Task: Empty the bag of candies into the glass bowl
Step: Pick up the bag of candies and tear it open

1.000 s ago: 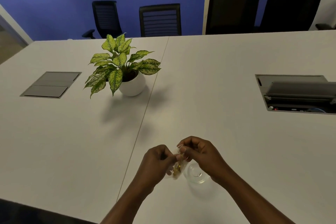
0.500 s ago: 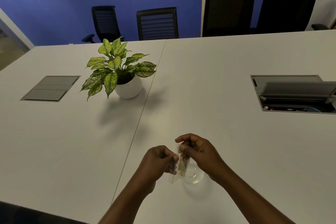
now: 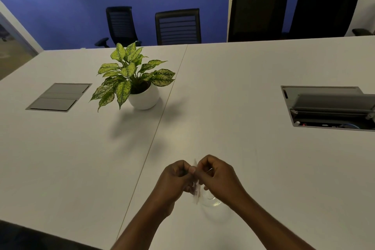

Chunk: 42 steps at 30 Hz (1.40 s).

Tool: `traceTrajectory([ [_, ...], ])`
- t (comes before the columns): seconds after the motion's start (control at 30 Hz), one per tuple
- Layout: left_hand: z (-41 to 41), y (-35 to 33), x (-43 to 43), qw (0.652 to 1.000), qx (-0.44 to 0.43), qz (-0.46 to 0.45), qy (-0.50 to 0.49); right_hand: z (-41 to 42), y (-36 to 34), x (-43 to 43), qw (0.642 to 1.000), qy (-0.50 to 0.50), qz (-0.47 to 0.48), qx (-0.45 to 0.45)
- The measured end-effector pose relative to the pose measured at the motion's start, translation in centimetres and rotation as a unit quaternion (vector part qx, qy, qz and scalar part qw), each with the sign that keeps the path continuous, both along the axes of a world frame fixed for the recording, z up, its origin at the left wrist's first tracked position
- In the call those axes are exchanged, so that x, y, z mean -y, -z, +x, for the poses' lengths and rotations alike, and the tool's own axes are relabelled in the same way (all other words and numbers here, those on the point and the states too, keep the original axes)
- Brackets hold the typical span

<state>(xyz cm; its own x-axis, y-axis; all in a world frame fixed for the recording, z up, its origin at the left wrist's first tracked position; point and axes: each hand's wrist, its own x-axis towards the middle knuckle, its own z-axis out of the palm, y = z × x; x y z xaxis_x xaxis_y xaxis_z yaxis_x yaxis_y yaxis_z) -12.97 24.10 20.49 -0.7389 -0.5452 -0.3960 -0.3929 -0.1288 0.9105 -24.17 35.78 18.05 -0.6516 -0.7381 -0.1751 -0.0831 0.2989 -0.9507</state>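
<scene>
A small clear bag of candies (image 3: 195, 193) hangs edge-on between my two hands, near the front of the white table (image 3: 233, 91). My left hand (image 3: 175, 178) pinches its top from the left and my right hand (image 3: 218, 176) pinches it from the right, fingertips almost touching. The candies inside are blurred and mostly hidden. The glass bowl (image 3: 211, 201) stands on the table just below and right of the bag, partly covered by my right hand.
A potted plant (image 3: 135, 79) in a white pot stands at the middle left. A closed grey cable hatch (image 3: 58, 96) lies at the far left, an open one (image 3: 328, 107) at the right. Black office chairs (image 3: 178, 26) line the far edge.
My hands have drawn closer together at the bag's top and the bag has turned edge-on. The camera view has shifted slightly; the bowl stays in place.
</scene>
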Motion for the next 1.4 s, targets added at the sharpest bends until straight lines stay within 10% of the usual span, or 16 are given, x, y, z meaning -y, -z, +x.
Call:
traceTrajectory([
  [0.4, -0.1, 0.5, -0.1, 0.995, -0.029, 0.096, -0.005, -1.1, 0.2, -0.3, 0.988, -0.029, -0.023, 0.148],
  [0.67, -1.0, 0.2, -0.7, 0.988, 0.044, -0.144, 0.047, -1.1, 0.5, -0.1, 0.994, -0.044, -0.014, 0.099],
  [1.07, -1.4, 1.1, -0.9, 0.999, -0.03, 0.024, 0.031, -2.3, 0.8, -0.6, 0.99, -0.122, -0.009, 0.067],
  [1.4, -1.1, 0.9, 0.4, 0.99, 0.029, -0.068, 0.124, -2.5, 1.4, -0.8, 0.985, -0.13, -0.027, 0.108],
])
